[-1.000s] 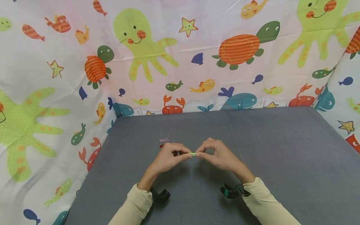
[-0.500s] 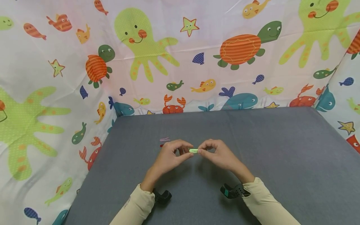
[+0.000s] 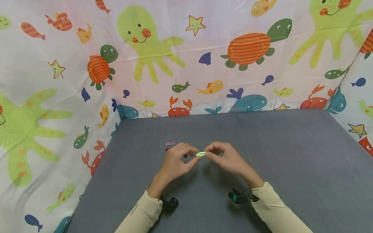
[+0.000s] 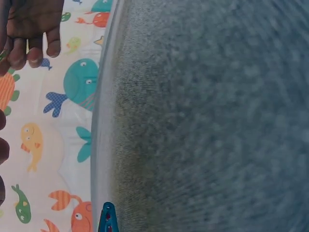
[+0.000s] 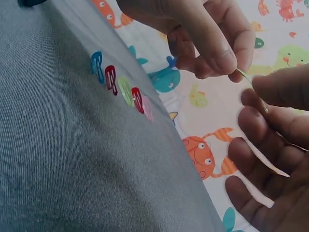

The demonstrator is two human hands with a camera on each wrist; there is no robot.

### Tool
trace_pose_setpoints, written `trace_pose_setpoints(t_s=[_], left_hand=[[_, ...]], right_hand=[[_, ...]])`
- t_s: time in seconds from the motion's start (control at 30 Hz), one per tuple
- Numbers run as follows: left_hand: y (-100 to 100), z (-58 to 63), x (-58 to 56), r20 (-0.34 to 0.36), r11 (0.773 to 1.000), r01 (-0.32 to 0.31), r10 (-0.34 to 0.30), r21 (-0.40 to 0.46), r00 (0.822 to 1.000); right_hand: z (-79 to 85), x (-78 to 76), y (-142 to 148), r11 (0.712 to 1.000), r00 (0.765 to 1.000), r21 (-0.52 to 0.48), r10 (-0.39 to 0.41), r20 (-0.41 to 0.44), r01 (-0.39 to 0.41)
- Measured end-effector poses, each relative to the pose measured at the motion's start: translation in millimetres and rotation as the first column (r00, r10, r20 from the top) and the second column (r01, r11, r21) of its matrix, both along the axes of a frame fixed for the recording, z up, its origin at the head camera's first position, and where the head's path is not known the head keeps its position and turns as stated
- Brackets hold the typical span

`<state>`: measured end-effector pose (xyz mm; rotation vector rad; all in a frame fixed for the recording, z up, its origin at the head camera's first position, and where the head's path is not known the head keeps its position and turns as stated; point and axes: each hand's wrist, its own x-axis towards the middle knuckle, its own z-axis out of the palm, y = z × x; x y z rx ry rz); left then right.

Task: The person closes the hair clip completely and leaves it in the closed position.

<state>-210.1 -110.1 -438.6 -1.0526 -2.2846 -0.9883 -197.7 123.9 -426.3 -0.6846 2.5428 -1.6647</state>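
A light green snap hair clip [image 3: 201,154] is held up above the table between both hands, its flat face showing in the head view. My left hand [image 3: 176,161] pinches its left end with thumb and forefinger. My right hand [image 3: 225,158] grips the other end the same way. Seen from the right wrist, the clip appears edge-on as a thin curved line, partly covered by the right thumb [image 5: 285,87]. The left hand's thumb [image 5: 224,60] meets its far end. In the left wrist view only fingertips of the left hand [image 4: 2,150] show.
Several snap clips lie in a row on the grey table [image 3: 279,155]: blue [image 5: 97,66], dark red [image 5: 111,79], green [image 5: 125,91], red [image 5: 137,99] and pink [image 5: 148,108]. The left hand hides most of them in the head view. A sea-animal curtain [image 3: 186,71] borders the table.
Both hands have risen slightly, moving a little away from the body. The green clip has turned from edge-on to face up, and the left fingertips have shifted along its end.
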Motion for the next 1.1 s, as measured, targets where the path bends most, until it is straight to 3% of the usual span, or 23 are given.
trace_pose_setpoints(t_s=[0.2, 0.37, 0.53, 0.87, 1.1], left_hand=[[2.9, -6.9, -1.7, 0.101, 0.997, -0.054, 0.060, -0.056, 0.993], [6.0, -10.3, 0.2, 0.201, 0.992, -0.074, 0.093, -0.097, 0.975], [8.1, -12.0, 1.6, 0.234, 0.991, -0.068, 0.095, -0.118, 0.968], [9.7, -11.8, 3.1, 0.250, 0.981, -0.079, 0.122, -0.177, 0.961], [11.1, -13.1, 3.6, 0.248, 0.959, -0.082, 0.152, -0.271, 0.957]], right_hand=[[0.2, -2.7, 7.2, 0.997, 0.987, 0.053, -0.053, -0.152, 0.061], [-0.8, -5.3, 12.5, 0.983, 0.976, 0.183, 0.013, -0.219, 0.028], [-5.5, -7.2, 11.6, 0.967, 0.968, 0.253, 0.085, -0.238, -0.023], [-8.3, -5.5, 10.6, 0.959, 0.964, 0.281, 0.103, -0.246, -0.030], [-12.9, -7.4, 9.3, 0.946, 0.969, 0.318, 0.134, -0.210, -0.062]])
